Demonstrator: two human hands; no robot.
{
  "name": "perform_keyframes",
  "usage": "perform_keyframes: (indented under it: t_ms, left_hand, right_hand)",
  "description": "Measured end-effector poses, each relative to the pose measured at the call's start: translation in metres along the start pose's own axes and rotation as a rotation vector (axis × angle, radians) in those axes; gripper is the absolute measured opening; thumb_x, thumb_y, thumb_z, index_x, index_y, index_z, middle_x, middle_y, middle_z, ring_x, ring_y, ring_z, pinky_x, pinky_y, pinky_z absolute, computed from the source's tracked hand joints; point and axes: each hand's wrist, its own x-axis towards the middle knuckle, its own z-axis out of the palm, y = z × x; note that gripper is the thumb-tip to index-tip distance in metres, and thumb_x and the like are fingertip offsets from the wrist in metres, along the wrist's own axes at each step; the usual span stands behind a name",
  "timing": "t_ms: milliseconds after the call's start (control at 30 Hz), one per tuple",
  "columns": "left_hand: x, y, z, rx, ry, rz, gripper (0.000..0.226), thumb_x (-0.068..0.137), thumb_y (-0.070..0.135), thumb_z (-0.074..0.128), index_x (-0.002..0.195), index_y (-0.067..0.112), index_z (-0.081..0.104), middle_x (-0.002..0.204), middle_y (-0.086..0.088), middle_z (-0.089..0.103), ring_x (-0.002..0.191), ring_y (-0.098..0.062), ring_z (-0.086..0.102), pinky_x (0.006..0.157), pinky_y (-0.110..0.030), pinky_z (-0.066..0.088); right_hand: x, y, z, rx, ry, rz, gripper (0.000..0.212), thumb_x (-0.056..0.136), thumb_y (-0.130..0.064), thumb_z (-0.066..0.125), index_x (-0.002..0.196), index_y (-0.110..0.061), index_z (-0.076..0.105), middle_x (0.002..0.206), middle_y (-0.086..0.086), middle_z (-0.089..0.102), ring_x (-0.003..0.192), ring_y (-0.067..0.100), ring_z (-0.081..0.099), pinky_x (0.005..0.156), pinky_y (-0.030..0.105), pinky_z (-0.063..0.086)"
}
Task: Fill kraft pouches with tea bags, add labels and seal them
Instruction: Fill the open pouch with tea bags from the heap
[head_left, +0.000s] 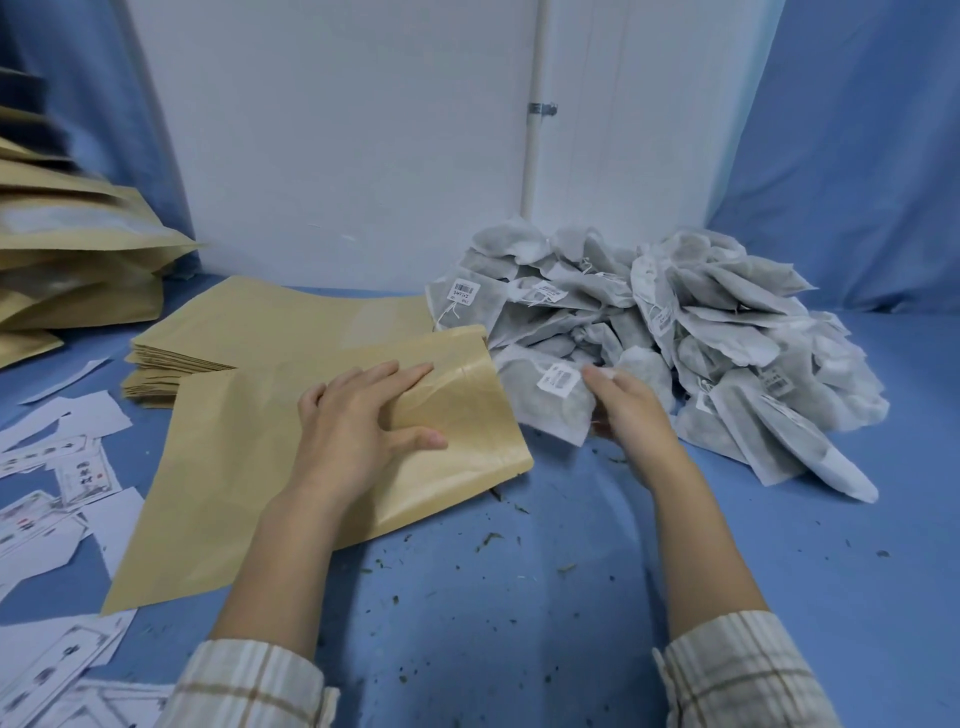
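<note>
On the blue bench (519, 597), left of the tea bag pile (727, 332), a brown pouch (234, 467) lay. The left hand (358, 421) pressed on it with wide, spread fingers. The right hand (631, 410) held one tea bag (550, 415) at the pile's front.

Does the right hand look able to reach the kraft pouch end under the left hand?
Probably yes. The right hand, gripping a tea bag, is close beside that end of the kraft pouch under the left hand; only that bag lies between. Whether its mouth is open is unclear.
</note>
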Motion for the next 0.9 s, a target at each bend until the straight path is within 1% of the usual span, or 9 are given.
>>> perform_keyframes:
  t_ms: [200, 267, 433, 533, 567, 633, 700, 800, 900]
  left_hand:
    - [-0.001, 0.013, -0.002, -0.164, -0.134, 0.136, 0.081, 0.047, 0.06, 0.069, 0.124, 0.05, 0.046, 0.138, 0.014, 0.048, 0.132, -0.009, 0.035, 0.113, -0.041, 0.019]
    - [-0.001, 0.019, 0.003, -0.089, -0.158, 0.182, 0.081, 0.048, 0.063, 0.065, 0.125, 0.053, 0.04, 0.138, 0.015, 0.046, 0.133, -0.011, 0.034, 0.113, -0.038, 0.016]
    - [-0.001, 0.021, 0.011, -0.05, -0.169, 0.202, 0.079, 0.05, 0.066, 0.06, 0.124, 0.056, 0.038, 0.14, 0.016, 0.044, 0.135, -0.011, 0.031, 0.111, -0.032, 0.013]
    - [-0.001, 0.019, 0.011, -0.074, -0.122, 0.167, 0.074, 0.051, 0.068, 0.059, 0.122, 0.059, 0.039, 0.141, 0.015, 0.043, 0.135, -0.01, 0.03, 0.108, -0.027, 0.01]
    - [-0.001, 0.019, 0.011, -0.079, -0.101, 0.153, 0.074, 0.051, 0.068, 0.058, 0.122, 0.059, 0.039, 0.141, 0.014, 0.043, 0.135, -0.01, 0.03, 0.106, -0.025, 0.009]
    - [-0.001, 0.019, 0.012, -0.042, -0.079, 0.136, 0.074, 0.052, 0.068, 0.058, 0.124, 0.057, 0.042, 0.142, 0.012, 0.043, 0.135, -0.012, 0.029, 0.104, -0.023, 0.007]
    - [-0.001, 0.018, 0.013, 0.006, -0.088, 0.129, 0.077, 0.052, 0.069, 0.057, 0.126, 0.054, 0.044, 0.144, 0.011, 0.041, 0.135, -0.013, 0.027, 0.101, -0.02, 0.005]
    - [-0.001, 0.018, 0.014, 0.004, -0.104, 0.125, 0.078, 0.051, 0.07, 0.056, 0.127, 0.055, 0.042, 0.145, 0.012, 0.04, 0.136, -0.013, 0.026, 0.101, -0.019, 0.004]
    - [-0.001, 0.017, 0.013, -0.009, -0.103, 0.113, 0.079, 0.05, 0.071, 0.055, 0.126, 0.057, 0.041, 0.145, 0.011, 0.039, 0.136, -0.013, 0.026, 0.103, -0.022, 0.005]
  right_hand:
    - [-0.011, -0.009, 0.026, -0.232, -0.225, -0.115, 0.017, 0.09, -0.024, 0.057, 0.088, -0.01, 0.065, 0.055, -0.008, 0.057, 0.05, 0.01, 0.049, 0.049, 0.02, 0.039]
    - [-0.011, -0.01, 0.04, -0.391, -0.223, -0.12, 0.011, 0.089, -0.018, 0.055, 0.089, -0.008, 0.059, 0.069, -0.004, 0.06, 0.066, 0.016, 0.054, 0.064, 0.03, 0.045]
    - [-0.013, -0.01, 0.047, -0.286, -0.358, 0.071, 0.015, 0.094, -0.018, 0.046, 0.097, -0.012, 0.059, 0.092, 0.004, 0.059, 0.086, 0.017, 0.055, 0.082, 0.036, 0.048]
    - [-0.015, -0.012, 0.032, -0.399, -0.478, -0.007, 0.02, 0.086, -0.013, 0.056, 0.08, -0.027, 0.07, 0.083, -0.007, 0.066, 0.076, 0.007, 0.059, 0.071, 0.023, 0.052]
    - [-0.015, -0.013, 0.026, -0.362, -0.457, -0.023, 0.023, 0.085, -0.015, 0.058, 0.074, -0.029, 0.072, 0.079, -0.008, 0.067, 0.072, 0.006, 0.059, 0.067, 0.019, 0.049]
    - [-0.005, -0.005, 0.012, -0.309, -0.164, -0.099, 0.014, 0.086, -0.026, 0.06, 0.082, -0.031, 0.073, 0.087, -0.005, 0.068, 0.08, 0.009, 0.06, 0.072, 0.02, 0.046]
    - [0.01, 0.008, -0.005, -0.711, 0.215, -0.133, 0.024, 0.087, -0.041, 0.056, 0.106, -0.031, 0.067, 0.122, 0.004, 0.057, 0.115, 0.018, 0.049, 0.096, 0.027, 0.037]
    - [0.017, 0.029, -0.022, -1.214, 0.188, 0.047, 0.042, 0.089, -0.054, 0.043, 0.126, -0.036, 0.052, 0.153, 0.013, 0.014, 0.139, 0.033, 0.012, 0.117, 0.039, 0.01]
    - [0.018, 0.039, -0.019, -1.275, 0.215, 0.053, 0.044, 0.092, -0.047, 0.044, 0.13, -0.025, 0.05, 0.151, 0.016, 0.021, 0.137, 0.034, 0.02, 0.115, 0.038, 0.014]
